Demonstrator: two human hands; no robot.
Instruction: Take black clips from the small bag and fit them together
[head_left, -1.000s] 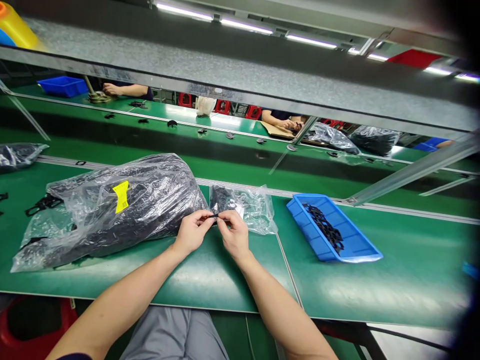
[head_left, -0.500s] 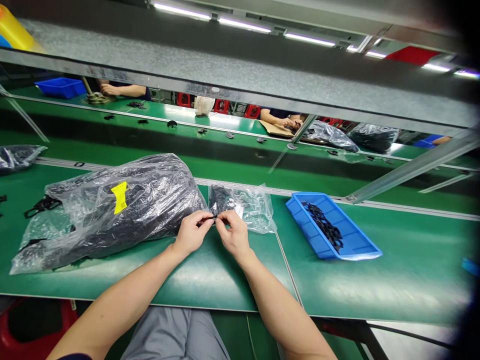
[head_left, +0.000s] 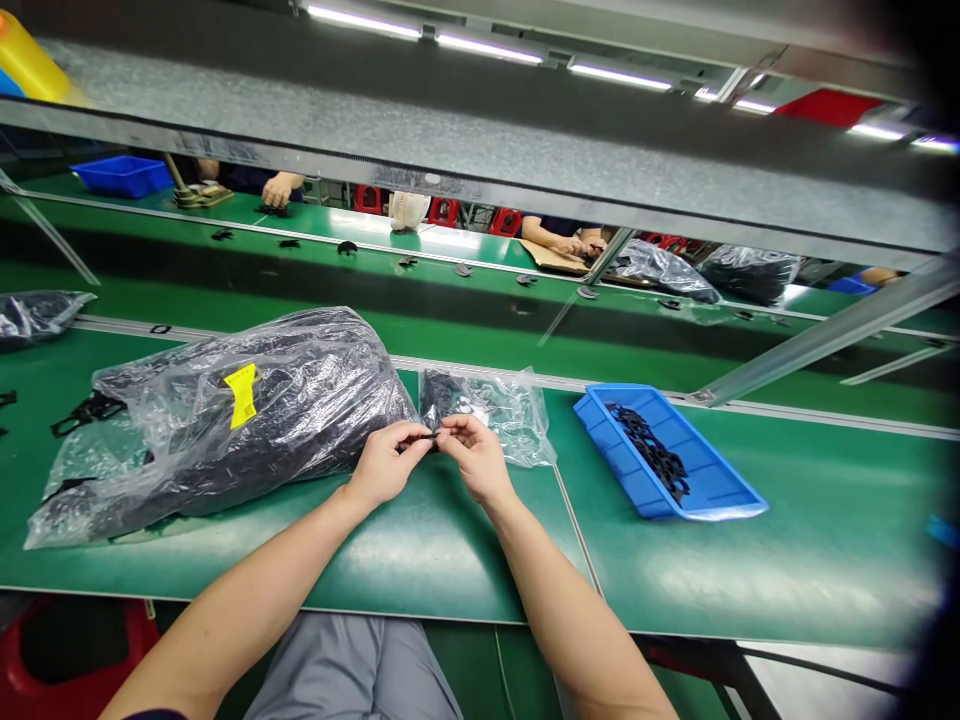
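Note:
My left hand [head_left: 385, 463] and my right hand [head_left: 474, 455] meet above the green table [head_left: 420, 550], fingertips pinched together on a small black part [head_left: 428, 436] held between them. Just behind the hands lies a small clear bag [head_left: 502, 405] of black parts. To the left, a large clear plastic bag [head_left: 225, 415] full of black parts with a yellow label [head_left: 241, 394] rests on the table, touching my left hand's side.
A blue tray [head_left: 705, 485] with several black parts sits to the right. Beyond runs a green conveyor belt [head_left: 450, 300] carrying small black pieces. Other people's hands work at the far table. A metal rail slants at right; another bag [head_left: 37, 312] lies far left.
My right hand has lifted slightly and turned, its fingers still meeting the left hand's on the small black part. A far worker's hand at upper left has shifted right.

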